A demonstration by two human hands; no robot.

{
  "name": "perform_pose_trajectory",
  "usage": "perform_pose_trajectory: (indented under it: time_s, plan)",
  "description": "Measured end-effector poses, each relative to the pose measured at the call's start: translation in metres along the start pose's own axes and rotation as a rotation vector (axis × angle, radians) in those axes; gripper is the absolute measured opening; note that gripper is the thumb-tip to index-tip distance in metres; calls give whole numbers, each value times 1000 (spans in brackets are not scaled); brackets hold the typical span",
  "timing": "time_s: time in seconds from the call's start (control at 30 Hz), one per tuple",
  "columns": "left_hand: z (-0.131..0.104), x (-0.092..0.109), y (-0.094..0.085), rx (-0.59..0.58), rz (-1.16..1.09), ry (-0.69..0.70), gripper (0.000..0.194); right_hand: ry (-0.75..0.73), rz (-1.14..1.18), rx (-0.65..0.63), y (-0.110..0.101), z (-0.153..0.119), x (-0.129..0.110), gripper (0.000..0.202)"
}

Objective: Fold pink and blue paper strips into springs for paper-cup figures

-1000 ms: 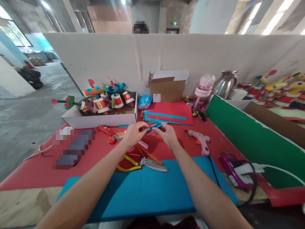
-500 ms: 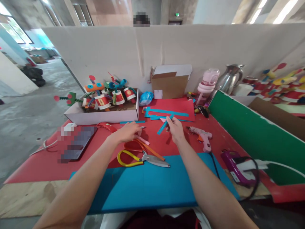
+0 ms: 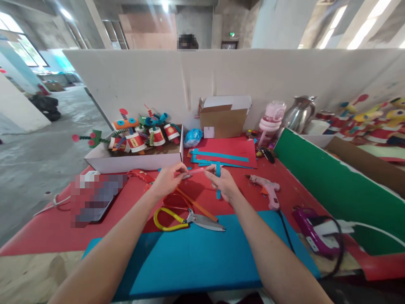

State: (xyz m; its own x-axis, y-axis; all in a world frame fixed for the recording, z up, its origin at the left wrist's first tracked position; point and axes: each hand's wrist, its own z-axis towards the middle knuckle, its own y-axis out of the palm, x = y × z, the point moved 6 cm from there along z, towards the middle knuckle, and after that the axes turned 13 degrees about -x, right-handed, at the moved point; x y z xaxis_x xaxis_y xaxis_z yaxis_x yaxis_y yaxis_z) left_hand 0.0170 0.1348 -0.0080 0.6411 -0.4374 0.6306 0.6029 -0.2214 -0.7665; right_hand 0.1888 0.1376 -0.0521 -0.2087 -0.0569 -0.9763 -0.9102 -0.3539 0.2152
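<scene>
Between my hands stretches a thin pink strip. My left hand pinches its left end, and the fingertips of my right hand are at its right end. A short blue paper strip is also held in my right hand, standing roughly upright across the fingers. Just below my hands lie an orange strip and scissors with one yellow and one red handle. Blue strips rest on red paper sheets beyond my right hand.
A white box of cup figures stands at the back left, near a phone. On the right are a pink glue gun, a purple power strip and a green-sided box. A blue board lies in front.
My hands have come closer together, and the pink strip is lifted off the table between them. The blue strip in my right hand has turned from slanted to nearly upright.
</scene>
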Motion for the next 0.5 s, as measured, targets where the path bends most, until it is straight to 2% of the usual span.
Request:
perform_pose_trajectory:
  time_s: [0.23,0.5]
  plan:
    - [-1,7,3,60,201,40,17,-29,-38,-40,5,-1,-6,31]
    - [0,-6,8,47,26,8,13,-89,-237,-71,5,-2,-15,22]
